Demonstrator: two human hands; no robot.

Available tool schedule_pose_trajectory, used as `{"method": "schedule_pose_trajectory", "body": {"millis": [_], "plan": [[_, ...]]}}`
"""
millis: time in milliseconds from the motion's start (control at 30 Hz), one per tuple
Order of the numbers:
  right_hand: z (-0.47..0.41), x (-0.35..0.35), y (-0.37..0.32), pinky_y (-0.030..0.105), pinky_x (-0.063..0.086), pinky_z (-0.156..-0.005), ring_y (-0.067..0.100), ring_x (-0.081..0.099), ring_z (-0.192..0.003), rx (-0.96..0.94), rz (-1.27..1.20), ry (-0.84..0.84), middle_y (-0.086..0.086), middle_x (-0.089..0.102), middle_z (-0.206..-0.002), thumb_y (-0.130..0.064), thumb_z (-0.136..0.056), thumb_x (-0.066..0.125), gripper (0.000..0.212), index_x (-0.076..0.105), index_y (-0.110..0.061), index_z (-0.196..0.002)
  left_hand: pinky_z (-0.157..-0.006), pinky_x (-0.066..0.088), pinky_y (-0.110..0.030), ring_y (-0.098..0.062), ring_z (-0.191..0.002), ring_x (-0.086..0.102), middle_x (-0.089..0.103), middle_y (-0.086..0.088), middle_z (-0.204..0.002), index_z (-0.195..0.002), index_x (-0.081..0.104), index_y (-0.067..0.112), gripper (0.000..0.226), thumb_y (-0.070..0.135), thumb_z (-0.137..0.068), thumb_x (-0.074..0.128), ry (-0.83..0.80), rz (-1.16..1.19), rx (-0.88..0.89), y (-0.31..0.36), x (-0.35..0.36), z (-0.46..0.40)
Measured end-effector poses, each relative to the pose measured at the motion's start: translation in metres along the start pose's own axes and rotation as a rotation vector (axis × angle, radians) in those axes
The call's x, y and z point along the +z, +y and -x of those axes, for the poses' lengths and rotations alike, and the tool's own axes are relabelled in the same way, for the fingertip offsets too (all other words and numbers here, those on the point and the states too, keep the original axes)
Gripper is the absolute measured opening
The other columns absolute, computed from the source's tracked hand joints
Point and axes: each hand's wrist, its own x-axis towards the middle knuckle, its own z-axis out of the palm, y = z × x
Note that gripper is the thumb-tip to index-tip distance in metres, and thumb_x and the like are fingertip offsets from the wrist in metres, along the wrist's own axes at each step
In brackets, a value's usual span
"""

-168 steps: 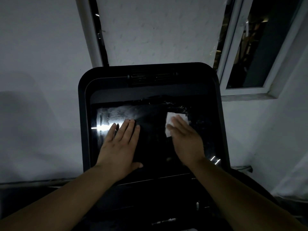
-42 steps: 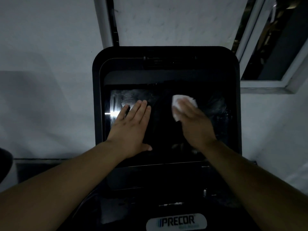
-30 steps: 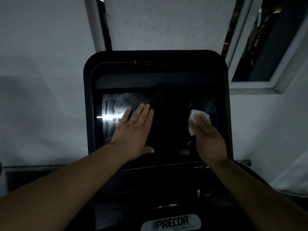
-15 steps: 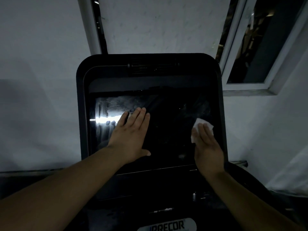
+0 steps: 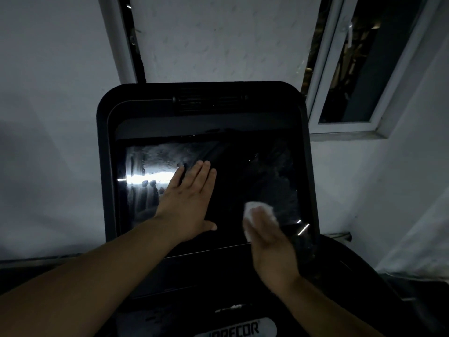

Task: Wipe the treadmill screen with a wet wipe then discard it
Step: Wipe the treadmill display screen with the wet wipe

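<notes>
The black treadmill screen fills the middle of the head view, with wet streaks and a bright glare on its left part. My left hand lies flat on the screen's middle, fingers straight and close together, holding nothing. My right hand presses a white wet wipe against the lower right of the screen. The wipe shows above and left of my fingers; the hand is motion-blurred.
The console's dark frame surrounds the screen, with a vent slot on top. A white wall lies behind, a window at upper right. A PRECOR label sits at the bottom edge.
My right hand has slid the wipe from the screen's upper middle to the right and then down to the lower right. My left hand has stayed flat in place.
</notes>
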Motion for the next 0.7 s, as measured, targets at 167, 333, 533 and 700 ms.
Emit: {"method": "schedule_pose_trajectory", "body": {"millis": [167, 333, 533, 700], "plan": [[-0.001, -0.013, 0.04, 0.042, 0.036, -0.117, 0.031, 0.038, -0.146, -0.062, 0.021, -0.018, 0.014, 0.039, -0.157, -0.001, -0.086, 0.051, 0.061, 0.048, -0.01, -0.147, -0.123, -0.011, -0.051, -0.025, -0.151, -0.027, -0.027, -0.014, -0.165, -0.155, -0.022, 0.01, 0.129, 0.079, -0.079, 0.056, 0.006, -0.025, 0.009, 0.0, 0.003, -0.003], [-0.008, -0.022, 0.045, 0.047, 0.04, -0.115, 0.039, 0.033, -0.147, 0.228, 0.092, -0.003, 0.024, 0.037, -0.156, -0.002, -0.086, 0.05, 0.06, 0.046, 0.0, -0.146, -0.122, -0.012, -0.052, -0.027, -0.151, -0.026, -0.027, -0.016, -0.164, -0.155, -0.022, 0.009, 0.129, 0.08, -0.079, 0.054, -0.013, -0.089, -0.017, -0.009, 0.01, -0.001], [-0.028, -0.014, 0.005, 0.045, 0.033, -0.12, 0.033, 0.037, -0.146, -0.024, -0.04, -0.013, 0.015, 0.047, -0.153, -0.01, -0.091, 0.047, 0.051, 0.055, -0.007, -0.141, -0.122, -0.009, -0.055, -0.029, -0.153, -0.022, -0.023, -0.018, -0.166, -0.156, -0.018, 0.008, 0.129, 0.081, -0.077, 0.055, 0.024, -0.129, -0.004, -0.01, 0.014, -0.001], [-0.08, -0.031, 0.049, 0.048, 0.034, -0.116, 0.041, 0.036, -0.144, 0.306, 0.001, 0.045, 0.027, 0.045, -0.151, -0.024, -0.096, 0.039, 0.054, 0.049, 0.0, -0.144, -0.122, -0.011, -0.055, -0.028, -0.152, -0.025, -0.026, -0.017, -0.164, -0.155, -0.02, 0.009, 0.126, 0.078, -0.08, 0.055, 0.014, -0.111, -0.003, -0.011, 0.015, 0.0]]}}
